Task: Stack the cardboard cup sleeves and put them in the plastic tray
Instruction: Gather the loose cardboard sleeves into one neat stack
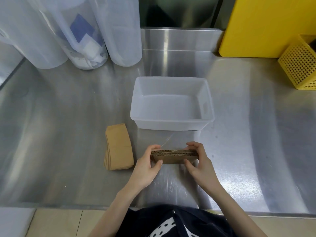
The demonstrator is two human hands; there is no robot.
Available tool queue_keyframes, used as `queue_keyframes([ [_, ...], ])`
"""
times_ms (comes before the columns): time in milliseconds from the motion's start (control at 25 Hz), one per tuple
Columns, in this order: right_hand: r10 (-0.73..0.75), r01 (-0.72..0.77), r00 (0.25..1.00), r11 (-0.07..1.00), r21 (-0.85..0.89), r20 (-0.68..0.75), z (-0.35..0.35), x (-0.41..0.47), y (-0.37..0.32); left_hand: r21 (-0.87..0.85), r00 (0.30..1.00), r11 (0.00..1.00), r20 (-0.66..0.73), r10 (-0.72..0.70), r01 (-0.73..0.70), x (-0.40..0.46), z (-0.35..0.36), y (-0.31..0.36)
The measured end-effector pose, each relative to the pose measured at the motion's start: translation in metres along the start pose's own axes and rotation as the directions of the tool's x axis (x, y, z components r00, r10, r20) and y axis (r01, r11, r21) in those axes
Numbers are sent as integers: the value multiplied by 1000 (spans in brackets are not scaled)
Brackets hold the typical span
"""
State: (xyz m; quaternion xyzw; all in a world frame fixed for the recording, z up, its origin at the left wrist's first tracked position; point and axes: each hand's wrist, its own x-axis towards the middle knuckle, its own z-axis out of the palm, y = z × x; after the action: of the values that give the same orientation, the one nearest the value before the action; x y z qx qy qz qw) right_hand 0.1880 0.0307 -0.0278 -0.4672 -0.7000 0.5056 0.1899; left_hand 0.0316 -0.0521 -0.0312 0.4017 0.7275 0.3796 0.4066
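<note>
A bundle of brown cardboard cup sleeves (173, 156) stands on edge on the steel counter, corrugated edges facing up. My left hand (148, 166) grips its left end and my right hand (198, 161) grips its right end. A second stack of flat sleeves (118, 147) lies on the counter to the left, slightly fanned. The translucent white plastic tray (171, 124) sits just beyond my hands with nothing in it.
Several tall translucent plastic containers (85, 35) stand at the back left. A yellow board (266, 26) leans at the back right beside a yellow perforated basket (299, 65). The counter's front edge (68, 206) runs close to my body.
</note>
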Motion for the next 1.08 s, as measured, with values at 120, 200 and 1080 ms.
queue_keyframes([
  [120,-25,25,1000,999,-43,5,7,-3,3,68,1000,998,1,9,-9,-3,7,4],
  [200,-41,41,999,998,-43,-14,8,-2,1,72,1000,997,-7,19,-18,-2,8,8],
  [1080,-174,179,984,970,-163,50,0,16,-38,103,983,992,-165,87,-70,1,-38,37],
])
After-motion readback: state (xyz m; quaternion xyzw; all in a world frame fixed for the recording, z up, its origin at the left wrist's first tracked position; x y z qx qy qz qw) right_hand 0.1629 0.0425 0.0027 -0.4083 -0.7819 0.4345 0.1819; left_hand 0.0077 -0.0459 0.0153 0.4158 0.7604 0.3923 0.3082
